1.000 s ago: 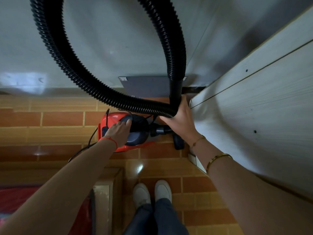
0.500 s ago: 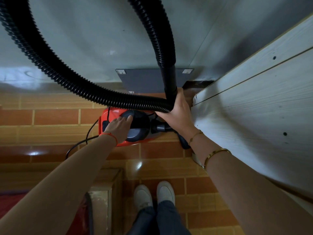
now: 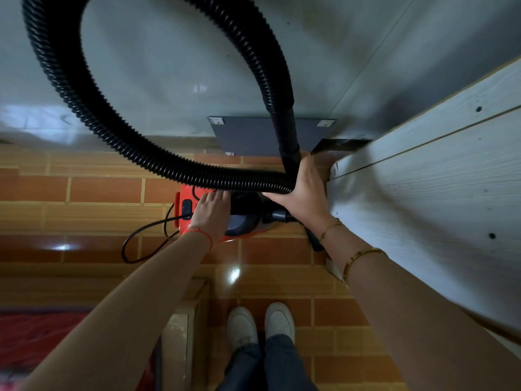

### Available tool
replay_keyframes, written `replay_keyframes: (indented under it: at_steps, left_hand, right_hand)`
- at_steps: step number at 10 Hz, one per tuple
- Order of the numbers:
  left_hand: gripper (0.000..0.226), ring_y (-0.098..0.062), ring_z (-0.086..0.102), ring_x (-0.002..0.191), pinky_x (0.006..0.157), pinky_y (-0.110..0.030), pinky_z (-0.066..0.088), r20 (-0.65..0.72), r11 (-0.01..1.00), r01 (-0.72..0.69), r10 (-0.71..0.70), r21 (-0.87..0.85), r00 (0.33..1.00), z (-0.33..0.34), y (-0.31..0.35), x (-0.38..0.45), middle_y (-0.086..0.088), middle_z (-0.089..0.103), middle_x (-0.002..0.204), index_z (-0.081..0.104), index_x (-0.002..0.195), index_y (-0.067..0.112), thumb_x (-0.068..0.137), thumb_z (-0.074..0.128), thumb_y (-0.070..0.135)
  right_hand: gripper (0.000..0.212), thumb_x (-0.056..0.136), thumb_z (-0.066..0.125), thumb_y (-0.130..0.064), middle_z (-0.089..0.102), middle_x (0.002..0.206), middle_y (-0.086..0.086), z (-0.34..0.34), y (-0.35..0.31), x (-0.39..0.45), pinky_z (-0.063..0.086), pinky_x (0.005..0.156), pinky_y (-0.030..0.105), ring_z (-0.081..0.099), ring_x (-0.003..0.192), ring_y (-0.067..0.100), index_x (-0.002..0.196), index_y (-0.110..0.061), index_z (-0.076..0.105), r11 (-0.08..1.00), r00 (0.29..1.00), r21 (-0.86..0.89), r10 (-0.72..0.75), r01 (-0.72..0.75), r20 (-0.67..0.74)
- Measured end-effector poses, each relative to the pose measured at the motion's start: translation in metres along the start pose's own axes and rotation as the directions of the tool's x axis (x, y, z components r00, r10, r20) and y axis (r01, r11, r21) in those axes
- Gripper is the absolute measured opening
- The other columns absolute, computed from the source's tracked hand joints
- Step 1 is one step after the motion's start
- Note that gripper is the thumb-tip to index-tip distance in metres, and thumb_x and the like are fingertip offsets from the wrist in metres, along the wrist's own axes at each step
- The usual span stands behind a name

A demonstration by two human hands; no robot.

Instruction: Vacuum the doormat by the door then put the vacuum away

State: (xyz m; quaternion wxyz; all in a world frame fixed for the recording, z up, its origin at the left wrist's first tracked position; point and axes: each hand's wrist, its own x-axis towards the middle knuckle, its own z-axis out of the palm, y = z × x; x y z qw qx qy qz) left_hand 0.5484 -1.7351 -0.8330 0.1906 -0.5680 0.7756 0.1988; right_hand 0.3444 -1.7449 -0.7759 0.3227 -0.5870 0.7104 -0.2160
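A single head-worn wide-angle view looks steeply down past both forearms at the orange-brown tiled floor (image 3: 98,193), white shoes (image 3: 260,324) nearest, grey wall (image 3: 169,66) farthest.

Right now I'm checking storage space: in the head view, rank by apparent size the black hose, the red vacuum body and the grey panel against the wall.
1. Black hose, by far the largest.
2. Grey panel.
3. Red vacuum body, though both hands hide part, so ranks two and three are unsure.
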Motion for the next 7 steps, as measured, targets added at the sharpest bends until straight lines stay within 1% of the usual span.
replay_keyframes:
  at_steps: [1,2,3,4,5,6,7]
  left_hand:
    - [0.06,-0.027,0.036,0.135,0.119,-0.036,0.018,-0.036,1.0,-0.006,0.007,0.028,0.999,-0.003,-0.003,-0.007,-0.011,0.042,0.141,0.03,0.143,0.005,0.087,0.053,0.003]
    - [0.064,-0.028,0.029,0.14,0.122,-0.038,0.011,-0.071,0.999,-0.028,0.03,0.037,0.997,-0.005,-0.008,-0.017,-0.013,0.038,0.145,0.029,0.144,0.003,0.085,0.053,0.003]
    - [0.064,-0.028,0.023,0.144,0.122,-0.038,0.008,-0.117,0.998,-0.034,0.028,-0.046,0.993,-0.009,-0.01,-0.027,-0.013,0.035,0.148,0.028,0.145,0.002,0.086,0.05,-0.002]
    - [0.064,-0.025,0.019,0.146,0.122,-0.038,0.011,-0.126,0.992,-0.032,0.017,-0.12,0.992,-0.015,-0.012,-0.037,-0.011,0.032,0.152,0.027,0.147,0.004,0.087,0.05,-0.002]
    - [0.068,-0.022,0.012,0.148,0.122,-0.038,0.012,-0.095,0.987,0.012,-0.028,-0.161,0.995,-0.019,-0.015,-0.049,-0.008,0.02,0.159,0.017,0.152,0.007,0.092,0.049,0.004]
    - [0.068,-0.021,0.01,0.149,0.122,-0.036,0.008,-0.106,0.977,0.039,-0.062,-0.207,0.992,-0.03,-0.014,-0.069,-0.008,0.016,0.16,0.012,0.153,0.007,0.095,0.048,0.008]
    - [0.068,-0.022,0.01,0.148,0.122,-0.035,0.007,-0.144,0.973,0.055,-0.089,-0.225,0.985,-0.049,-0.014,-0.092,-0.01,0.018,0.159,0.013,0.153,0.006,0.095,0.048,0.01]
  right_hand:
    - [0.092,0.062,0.087,-0.045,0.05,0.124,0.005,-0.004,-0.001,-0.005,0.051,0.092,0.04,0.051,0.115,0.021,0.131,-0.008,0.038,0.998,1.0,-0.059,-0.001,0.002,0.016]
    - [0.102,0.061,0.086,-0.049,0.047,0.131,0.005,-0.008,-0.002,-0.013,0.048,0.097,0.044,0.047,0.122,0.022,0.139,-0.009,0.034,0.994,0.999,-0.11,0.001,0.004,0.045]
    - [0.114,0.061,0.085,-0.052,0.041,0.143,0.007,-0.013,-0.003,-0.02,0.042,0.106,0.045,0.04,0.132,0.024,0.147,-0.009,0.024,0.987,0.996,-0.159,0.028,-0.014,0.09]
    - [0.12,0.061,0.086,-0.051,0.034,0.15,0.008,-0.021,-0.008,-0.025,0.036,0.112,0.046,0.034,0.138,0.025,0.151,-0.01,0.018,0.983,0.993,-0.182,0.033,-0.011,0.117]
    - [0.121,0.062,0.087,-0.048,0.031,0.153,0.01,-0.028,-0.013,-0.032,0.032,0.115,0.046,0.031,0.14,0.028,0.152,-0.009,0.016,0.979,0.99,-0.205,0.028,0.001,0.14]
    - [0.117,0.064,0.086,-0.046,0.032,0.152,0.011,-0.039,-0.024,-0.046,0.029,0.117,0.044,0.03,0.141,0.028,0.151,-0.009,0.018,0.968,0.99,-0.249,0.015,0.02,0.139]
    - [0.111,0.068,0.083,-0.045,0.031,0.152,0.013,-0.048,-0.036,-0.061,0.027,0.118,0.042,0.029,0.141,0.028,0.152,-0.008,0.019,0.96,0.989,-0.275,-0.007,0.047,0.146]
